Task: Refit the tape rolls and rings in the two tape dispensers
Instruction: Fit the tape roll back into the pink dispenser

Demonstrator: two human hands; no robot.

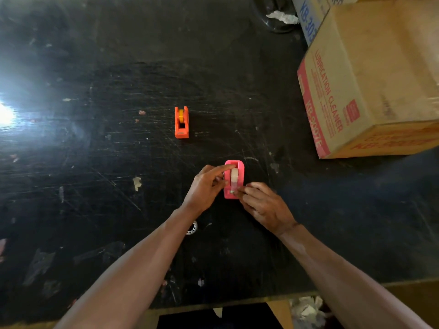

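The right hand (263, 205) pinches its fingertips together at the near, cutter end of the pink dispenser (234, 179), apparently on the loose end of the tape there, though that strip is too small to make out. The left hand (206, 186) grips the dispenser's left side, forefinger stretched along its top edge. A pale tape roll (234, 174) sits in the dispenser's slot. Farther away and to the left, an orange dispenser (181, 122) stands alone with a yellow roll (181, 116) inside. A small white ring (192, 227) lies on the black table (95, 162) beside the left wrist. Cardboard boxes (370, 79) stand at the far right.
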